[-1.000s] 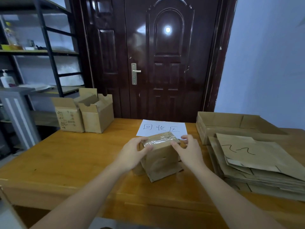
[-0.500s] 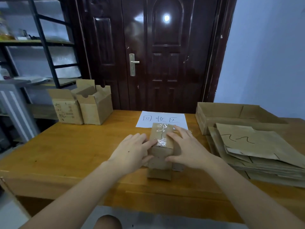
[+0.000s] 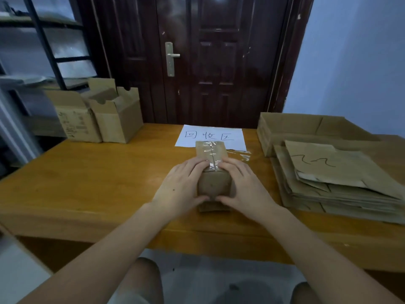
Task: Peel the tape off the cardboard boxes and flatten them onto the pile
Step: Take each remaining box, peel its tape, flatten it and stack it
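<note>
A small brown cardboard box [image 3: 213, 185] stands on the wooden table [image 3: 87, 172] in front of me, its top seam covered with clear tape [image 3: 210, 154]. My left hand [image 3: 182, 189] grips its left side and my right hand [image 3: 243, 187] grips its right side, thumbs meeting on the near face and fingertips at the taped seam. A loose strip of clear tape [image 3: 241, 153] lies on the table just right of the box. The pile of flattened cardboard [image 3: 333, 185] sits at the right.
Two open cardboard boxes [image 3: 96, 119] stand at the back left of the table. A white paper sign [image 3: 210, 137] lies behind the held box. An open shallow carton [image 3: 306, 126] sits behind the pile. A dark door and metal shelving stand beyond.
The box has been turned so its taped seam runs away from me, and both hands have shifted to clasp its sides. The view has tilted downward.
</note>
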